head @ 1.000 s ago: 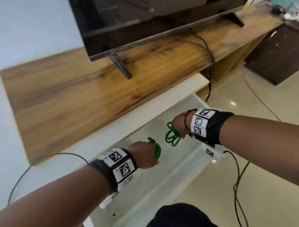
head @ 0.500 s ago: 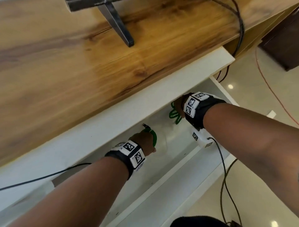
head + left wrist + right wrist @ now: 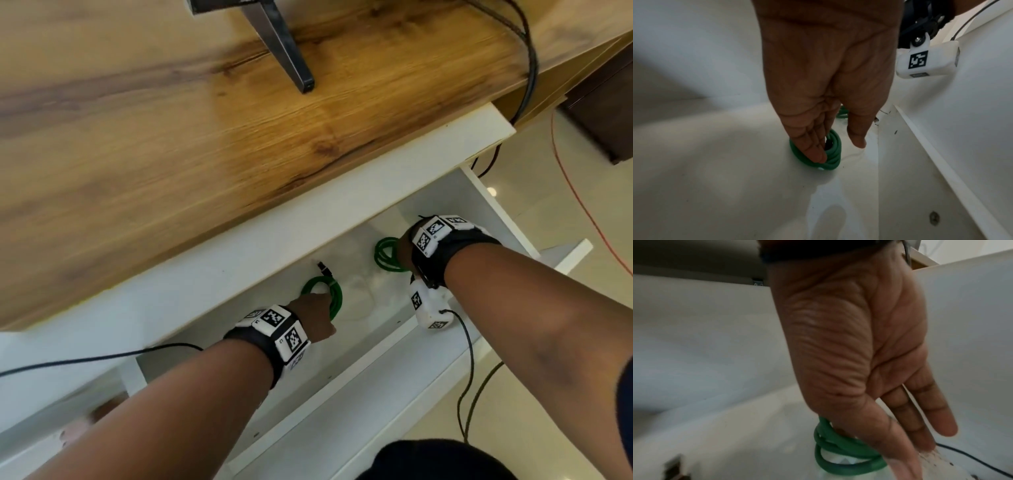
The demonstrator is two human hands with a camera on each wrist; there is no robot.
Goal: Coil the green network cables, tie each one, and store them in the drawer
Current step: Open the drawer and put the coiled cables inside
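Two coiled green network cables lie on the floor of the open white drawer (image 3: pixel 346 407). The left coil (image 3: pixel 334 298) (image 3: pixel 835 155) has a black plug (image 3: pixel 322 268) sticking up at its far side. My left hand (image 3: pixel 315 318) (image 3: pixel 838 149) reaches down onto it with straight fingers, fingertips touching the coil and the thumb held apart. The right coil (image 3: pixel 385 257) (image 3: pixel 838 456) lies near the drawer's right end. My right hand (image 3: pixel 403 246) (image 3: pixel 920 446) stands over it with fingers straight and spread, the coil beside the thumb.
The wooden cabinet top (image 3: pixel 171 154) overhangs the drawer's back, with a TV stand foot (image 3: pixel 284 51) on it. A black cable (image 3: pixel 529 68) hangs off its right end. An orange cable (image 3: pixel 575 192) runs over the floor. Thin black wires (image 3: pixel 462 377) trail from the wrist cameras.
Both hands have gone down into the drawer with the coils. The fingers that held the coils are now straight, and both coils rest on the drawer floor.
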